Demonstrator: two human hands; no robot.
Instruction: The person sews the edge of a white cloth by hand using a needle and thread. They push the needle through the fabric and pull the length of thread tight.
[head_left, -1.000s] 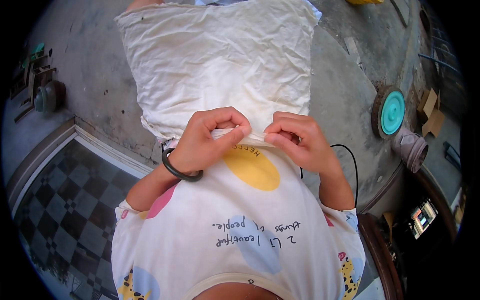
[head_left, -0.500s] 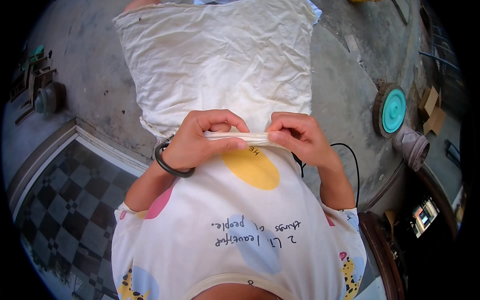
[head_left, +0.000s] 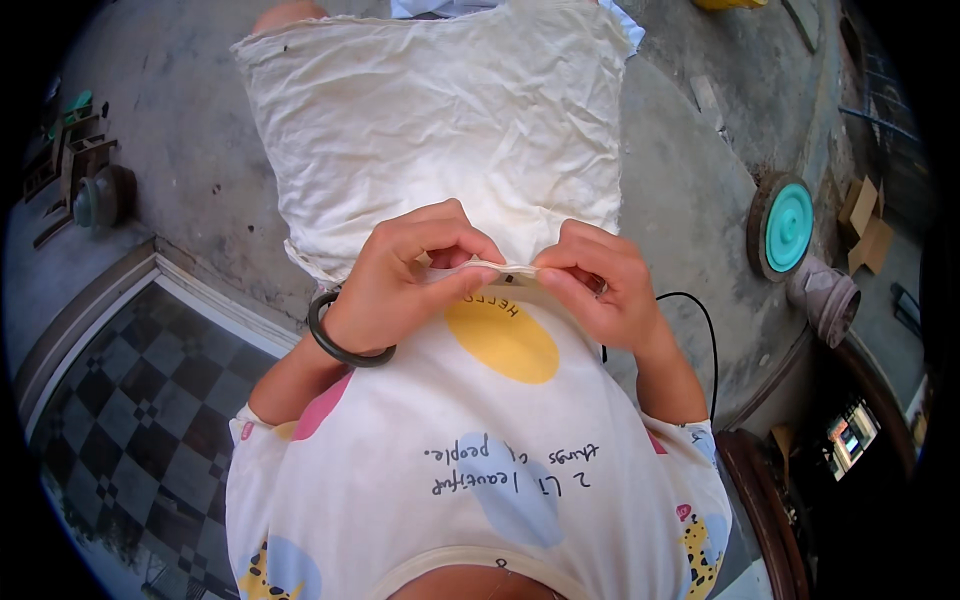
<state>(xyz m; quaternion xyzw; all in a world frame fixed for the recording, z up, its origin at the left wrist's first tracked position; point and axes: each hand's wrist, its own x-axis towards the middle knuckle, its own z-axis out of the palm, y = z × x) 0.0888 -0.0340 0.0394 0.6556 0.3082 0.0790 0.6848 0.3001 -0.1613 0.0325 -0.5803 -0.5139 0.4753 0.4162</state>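
A wrinkled white cloth (head_left: 440, 120) spreads out in front of me, its near edge gathered up close to my waist. My left hand (head_left: 415, 265), with a dark bangle (head_left: 345, 335) on its wrist, pinches the folded edge between thumb and fingers. Just to the right, my right hand (head_left: 600, 280) pinches the same edge. Between the fingertips a short stretch of the fold shows, with a small dark spot under it. The fingers hide the rest of the fold. Behind it lies my printed shirt (head_left: 500, 410).
On the right stand a round item with a turquoise lid (head_left: 788, 225), a greyish bucket-like container (head_left: 828, 305) and an open cardboard box (head_left: 868, 225). Wooden stools (head_left: 85, 155) sit far left on the concrete floor (head_left: 190, 130). A checkered surface (head_left: 150, 400) lies at lower left.
My fingers have rolled the folded edge, and more of the shirt's printing shows beneath it. The left hand's knuckles have risen slightly; both hands keep their pinch.
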